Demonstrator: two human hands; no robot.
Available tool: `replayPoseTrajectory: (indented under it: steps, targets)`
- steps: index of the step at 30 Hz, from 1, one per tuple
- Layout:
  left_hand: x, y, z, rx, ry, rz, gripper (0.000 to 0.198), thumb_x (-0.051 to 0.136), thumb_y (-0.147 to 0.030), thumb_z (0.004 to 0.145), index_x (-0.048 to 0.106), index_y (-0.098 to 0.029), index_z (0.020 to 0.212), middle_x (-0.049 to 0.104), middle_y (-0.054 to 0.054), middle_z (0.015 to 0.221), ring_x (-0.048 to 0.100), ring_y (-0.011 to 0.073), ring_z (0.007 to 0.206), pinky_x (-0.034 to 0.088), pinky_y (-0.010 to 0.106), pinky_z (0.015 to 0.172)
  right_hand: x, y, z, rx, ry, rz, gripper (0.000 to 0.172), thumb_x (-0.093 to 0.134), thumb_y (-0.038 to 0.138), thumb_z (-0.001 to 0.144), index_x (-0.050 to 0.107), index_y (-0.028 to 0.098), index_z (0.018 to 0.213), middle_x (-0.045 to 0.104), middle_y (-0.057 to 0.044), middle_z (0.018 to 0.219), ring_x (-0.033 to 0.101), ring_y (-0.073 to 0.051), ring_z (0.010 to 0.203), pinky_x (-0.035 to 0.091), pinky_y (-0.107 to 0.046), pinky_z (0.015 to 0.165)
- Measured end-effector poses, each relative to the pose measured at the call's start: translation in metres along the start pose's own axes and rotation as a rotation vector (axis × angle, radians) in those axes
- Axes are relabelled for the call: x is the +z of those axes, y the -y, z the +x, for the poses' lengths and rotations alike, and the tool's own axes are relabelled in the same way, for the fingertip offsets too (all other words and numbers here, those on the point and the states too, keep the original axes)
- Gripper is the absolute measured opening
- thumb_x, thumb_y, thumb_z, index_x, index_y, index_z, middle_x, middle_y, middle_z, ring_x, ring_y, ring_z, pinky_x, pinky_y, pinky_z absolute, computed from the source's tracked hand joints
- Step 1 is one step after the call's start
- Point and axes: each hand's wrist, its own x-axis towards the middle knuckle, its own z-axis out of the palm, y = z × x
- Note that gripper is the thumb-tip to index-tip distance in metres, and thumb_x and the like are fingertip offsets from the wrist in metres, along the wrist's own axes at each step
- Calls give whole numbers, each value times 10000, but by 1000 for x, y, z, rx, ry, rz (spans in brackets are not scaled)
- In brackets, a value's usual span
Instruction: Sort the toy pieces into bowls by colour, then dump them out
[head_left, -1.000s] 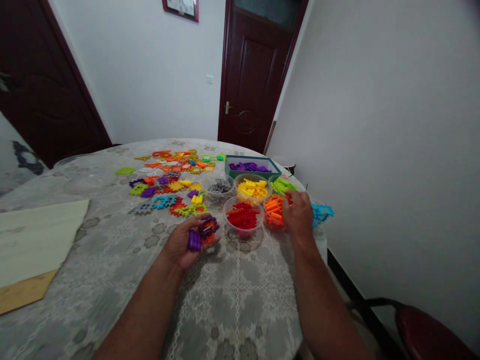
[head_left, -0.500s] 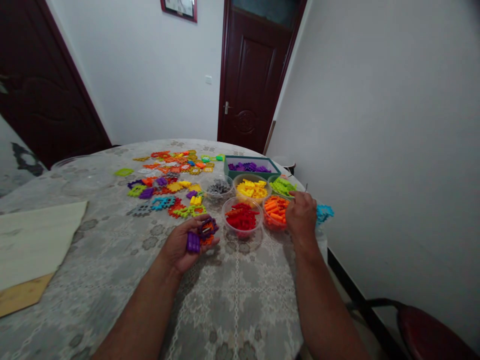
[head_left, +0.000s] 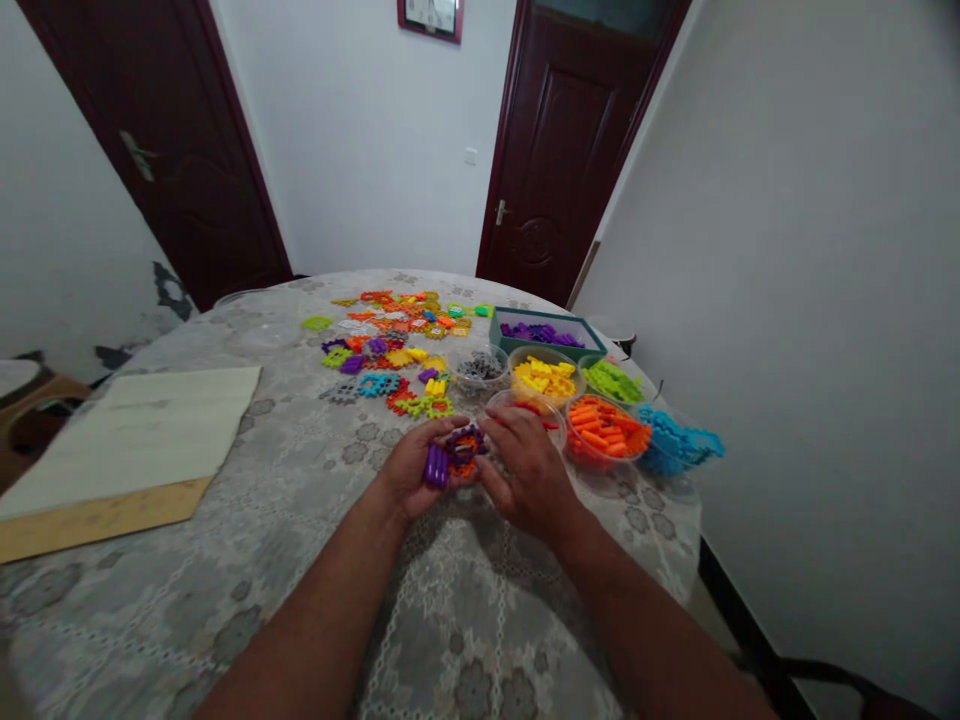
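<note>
Left hand [head_left: 414,468]: fingers curled round a purple ribbed block [head_left: 436,466] and purple-and-orange gear pieces [head_left: 466,446], above the table [head_left: 450,610].
Right hand [head_left: 531,472]: fingertips at the gear pieces' right edge; cannot tell if gripping.
Red-piece tub [head_left: 559,432]: partly hidden behind right hand.
Orange-piece tub [head_left: 596,458]: just right of it, beside the blue pieces [head_left: 679,442].

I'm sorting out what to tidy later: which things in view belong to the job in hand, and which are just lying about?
Likely part of the job:
purple block and purple-and-orange part in the left hand, with the right hand close beside
orange pieces
yellow pieces
grey pieces

Probably just lying about:
pale sheet
brown strip at its near edge
</note>
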Motion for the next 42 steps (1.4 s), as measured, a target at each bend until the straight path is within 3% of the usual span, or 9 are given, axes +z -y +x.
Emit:
replayPoseTrajectory:
  steps: [4,10,16,21,25,32,37,39,42]
  targets:
    - [-3,2,1,0,22,34,306,683,-143,831,697,-138,1136,748,105,942,752,241,723,604,314,511,10,5,-2,13,119,0,442,647,231,970,632,218,1412,646,-145,1422,552,-328,1337,472,-568,1154]
    - [-3,2,0,-24,5,107,313,654,-125,840,677,-147,1152,741,95,923,734,225,710,601,308,507,7,0,-1,20,127,37,364,697,247,968,667,207,1328,687,-122,1269,589,-306,1216,501,-517,1096]
    - [-5,2,-1,-52,109,142,266,662,-146,869,697,-138,1132,752,106,966,737,219,719,671,405,618,8,-6,-1,-21,112,-6,157,644,294,1033,737,219,1136,726,-112,1215,634,-287,1147,520,-482,1023]
    - [-5,3,-3,-74,143,147,248,681,-216,917,724,-134,1147,766,130,1012,752,236,766,682,419,630,6,-7,3,-24,23,87,211,533,308,1092,719,213,1057,743,-100,1087,650,-257,1055,521,-421,972]
    - [-4,0,-3,-81,98,105,229,668,-227,931,713,-122,1128,779,167,1022,775,278,819,681,435,617,-10,-2,8,127,-12,255,298,463,351,1118,680,209,973,709,-62,938,649,-204,886,508,-335,812]
    - [-7,-8,3,-20,-38,13,205,661,-202,913,685,-126,1101,782,152,987,776,269,737,661,396,568,-33,-2,22,435,287,538,405,499,494,1094,647,208,850,633,17,711,574,-126,621,413,-234,563]
    - [-10,-10,7,18,-146,-47,156,655,-163,907,683,-130,1057,767,134,953,778,262,744,675,426,611,-37,-45,68,561,464,532,288,661,397,984,696,188,788,649,17,613,567,-113,498,399,-198,456]
    - [-10,-10,6,27,-161,-53,139,655,-158,909,684,-129,1042,763,135,953,779,261,757,676,432,611,-38,-71,96,681,358,543,198,735,302,906,697,168,765,665,-3,595,598,-125,492,457,-202,460]
    - [-10,-11,5,36,-163,-61,129,656,-159,907,687,-130,1029,766,145,983,781,264,767,674,428,604,-38,-106,131,794,63,520,143,714,193,871,638,163,753,679,-17,628,638,-122,542,562,-222,564]
